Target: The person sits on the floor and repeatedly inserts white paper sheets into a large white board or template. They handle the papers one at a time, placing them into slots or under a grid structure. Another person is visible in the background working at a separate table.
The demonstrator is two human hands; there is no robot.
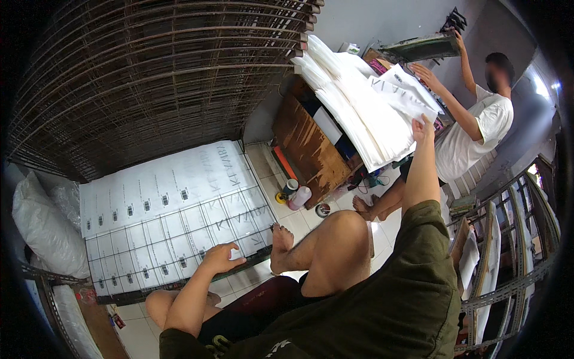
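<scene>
My right hand [423, 127] is stretched forward, fingers closed on the near corner of a printed white sheet [399, 84] that lies over a thick white stack [353, 99]. Low on the left, my left hand [222, 259] hovers at or touches the front edge of a wire rack [173, 239]; I cannot tell which. Its thumb stands apart from the curled fingers, and a small white patch shows between them. Printed white sheets [131, 185] lie on and under the rack's wire grid. Across the stack, a person [475, 128] in a white shirt raises a framed screen [421, 48].
Many raised wire racks [155, 78] tower above the sheets. A worn wooden cabinet [311, 143] stands under the white stack, with containers [299, 196] on the tiled floor beside it. A filled plastic sack [45, 227] sits at left; metal shelving [508, 257] holds frames at right.
</scene>
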